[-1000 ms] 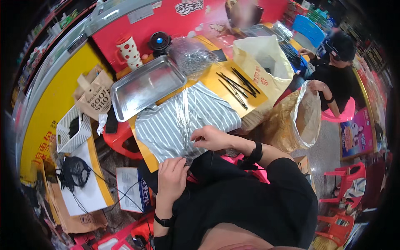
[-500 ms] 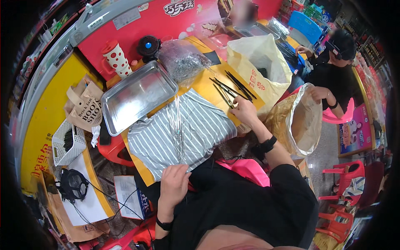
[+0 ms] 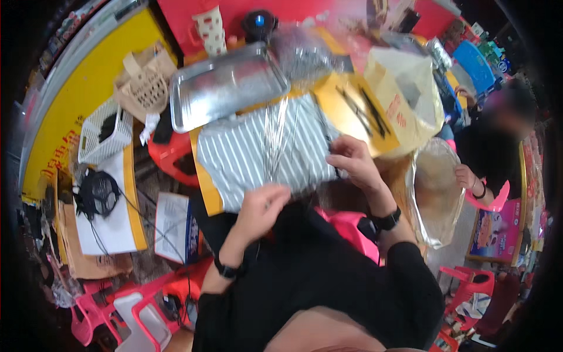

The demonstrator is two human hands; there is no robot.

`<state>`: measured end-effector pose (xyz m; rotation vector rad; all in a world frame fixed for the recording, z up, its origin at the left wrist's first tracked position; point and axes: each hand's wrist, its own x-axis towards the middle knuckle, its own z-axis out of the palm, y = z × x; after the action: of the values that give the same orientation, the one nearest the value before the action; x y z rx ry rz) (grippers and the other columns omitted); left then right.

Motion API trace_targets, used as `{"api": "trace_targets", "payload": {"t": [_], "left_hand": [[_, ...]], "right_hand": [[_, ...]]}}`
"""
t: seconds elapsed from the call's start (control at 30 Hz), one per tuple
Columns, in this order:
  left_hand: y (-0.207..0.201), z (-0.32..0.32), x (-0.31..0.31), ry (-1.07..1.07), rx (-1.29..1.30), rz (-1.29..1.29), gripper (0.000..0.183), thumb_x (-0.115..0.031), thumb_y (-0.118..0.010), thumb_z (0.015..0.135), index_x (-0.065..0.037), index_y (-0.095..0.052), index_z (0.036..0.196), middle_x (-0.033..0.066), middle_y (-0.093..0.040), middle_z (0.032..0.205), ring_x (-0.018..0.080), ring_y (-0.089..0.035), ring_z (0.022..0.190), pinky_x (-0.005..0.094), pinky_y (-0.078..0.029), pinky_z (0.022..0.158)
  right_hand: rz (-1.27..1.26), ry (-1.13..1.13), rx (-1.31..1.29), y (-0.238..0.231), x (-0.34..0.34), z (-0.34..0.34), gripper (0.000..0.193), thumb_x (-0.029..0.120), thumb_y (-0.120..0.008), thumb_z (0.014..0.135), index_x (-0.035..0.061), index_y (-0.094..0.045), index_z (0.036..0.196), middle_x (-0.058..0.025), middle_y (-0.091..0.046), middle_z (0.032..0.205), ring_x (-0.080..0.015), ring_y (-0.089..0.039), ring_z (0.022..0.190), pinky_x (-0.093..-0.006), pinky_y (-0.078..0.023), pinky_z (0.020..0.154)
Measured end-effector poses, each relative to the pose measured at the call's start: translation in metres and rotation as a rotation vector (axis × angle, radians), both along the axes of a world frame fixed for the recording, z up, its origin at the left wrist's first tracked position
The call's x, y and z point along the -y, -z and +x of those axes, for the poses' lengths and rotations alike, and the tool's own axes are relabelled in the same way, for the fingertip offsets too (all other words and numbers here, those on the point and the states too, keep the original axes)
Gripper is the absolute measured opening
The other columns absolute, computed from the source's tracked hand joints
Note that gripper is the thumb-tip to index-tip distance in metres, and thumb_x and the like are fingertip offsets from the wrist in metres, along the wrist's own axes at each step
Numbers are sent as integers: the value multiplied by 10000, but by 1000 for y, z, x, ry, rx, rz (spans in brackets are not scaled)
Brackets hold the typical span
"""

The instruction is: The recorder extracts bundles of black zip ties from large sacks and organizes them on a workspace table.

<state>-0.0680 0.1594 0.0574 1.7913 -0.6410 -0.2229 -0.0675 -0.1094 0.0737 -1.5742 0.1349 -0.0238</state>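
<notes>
A grey-and-white striped cloth [image 3: 240, 144] covers the near part of the table. Thin silvery wire-like sticks [image 3: 274, 132] lie in a loose bundle across it. My left hand [image 3: 263, 208] is at the cloth's front edge, fingers curled together by the bundle's near ends; motion blur hides what they hold, if anything. At the cloth's right edge my right hand [image 3: 355, 164] is closed on a slim dark stick [image 3: 322, 117] that slants up and away from the fingers. Beyond that hand, several more dark sticks [image 3: 366, 111] lie crossed on the yellow tabletop [image 3: 334, 94].
A shallow metal tray [image 3: 229, 85] sits behind the cloth, beside a clear plastic bag [image 3: 305, 53] of fine dark pieces. Large open sacks [image 3: 404, 88] stand at the right, where another person grips one rim. A white basket [image 3: 105, 132] and a black cable coil [image 3: 98, 192] are at the left.
My right hand has drawn back from the dark sticks toward the cloth's right edge, bringing one along. My left hand stays by the front edge. The whole view has shifted.
</notes>
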Motion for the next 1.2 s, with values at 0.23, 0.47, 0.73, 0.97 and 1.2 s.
{"api": "trace_targets", "payload": {"t": [0.23,0.47,0.73,0.97,1.2], "left_hand": [[-3,10,-10,-33,-494,-385,326,-149,-534,958,54,-556,1212,116,-670,999,163,-657,843,231,-505,671],[17,-3,-12,-12,-557,-642,537,19,-611,873,41,-379,1357,121,-599,1093,157,-629,883,241,-525,659],[28,-1,-2,-95,-571,-550,436,43,-608,855,63,-462,1265,88,-647,927,143,-647,709,211,-495,540],[33,9,-6,-63,-640,-617,185,37,-602,862,23,-556,1042,77,-641,858,136,-643,691,212,-494,530],[44,15,-21,-137,-650,-633,153,27,-594,868,21,-553,1016,90,-619,847,156,-647,722,202,-493,529]], "right_hand": [[18,-219,31,-7,-88,6,171,25,-725,747,-7,-591,848,10,-552,742,-44,-509,691,-202,-426,607],[61,-137,67,2,-115,5,132,12,-732,741,11,-607,783,15,-594,687,-34,-532,645,-202,-426,545],[308,-168,-43,19,-119,-3,127,-5,-697,794,32,-582,756,1,-584,717,-59,-539,636,-212,-423,535],[236,-246,-176,2,-107,7,49,61,-665,835,26,-632,825,21,-603,722,-46,-536,653,-200,-426,611],[-818,28,292,53,-46,65,121,25,-601,723,45,-645,834,-147,-640,758,-304,-628,719,-384,-489,654]]}}
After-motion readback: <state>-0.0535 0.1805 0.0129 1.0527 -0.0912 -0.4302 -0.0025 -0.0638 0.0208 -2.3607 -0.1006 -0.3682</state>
